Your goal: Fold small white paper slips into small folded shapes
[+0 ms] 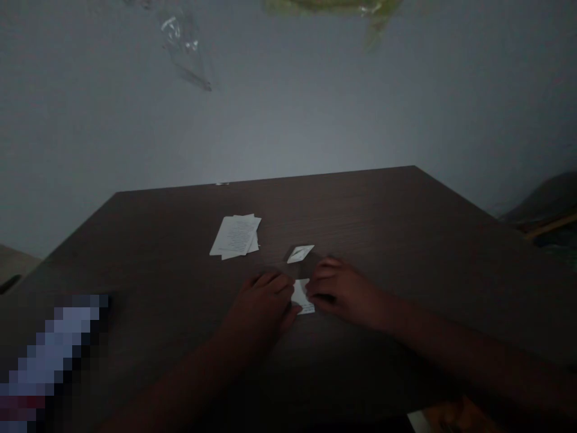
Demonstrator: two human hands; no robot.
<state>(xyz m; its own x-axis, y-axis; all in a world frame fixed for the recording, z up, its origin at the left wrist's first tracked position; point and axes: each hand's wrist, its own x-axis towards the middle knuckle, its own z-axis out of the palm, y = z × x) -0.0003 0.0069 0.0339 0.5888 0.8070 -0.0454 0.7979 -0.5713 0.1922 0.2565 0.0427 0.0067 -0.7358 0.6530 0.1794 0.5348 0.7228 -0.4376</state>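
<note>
A small piece of white paper (303,293) with some print at its lower edge lies on the dark wooden table (360,216) between my hands. My left hand (270,299) grips its left side with curled fingers and the thumb at the lower edge. From the right, my right hand (340,287) pinches the paper's right side, fingers bent. Just beyond the hands sits a small folded white paper piece (300,254), slightly raised off the table. The fingertips are partly hidden in the dim light.
Several printed white sheets (237,236) lie in a loose stack farther back on the left. A pixelated, bright flat object (54,355) is at the near left. A pale wall (288,120) rises behind the table's far edge, with clear plastic (187,51) on it.
</note>
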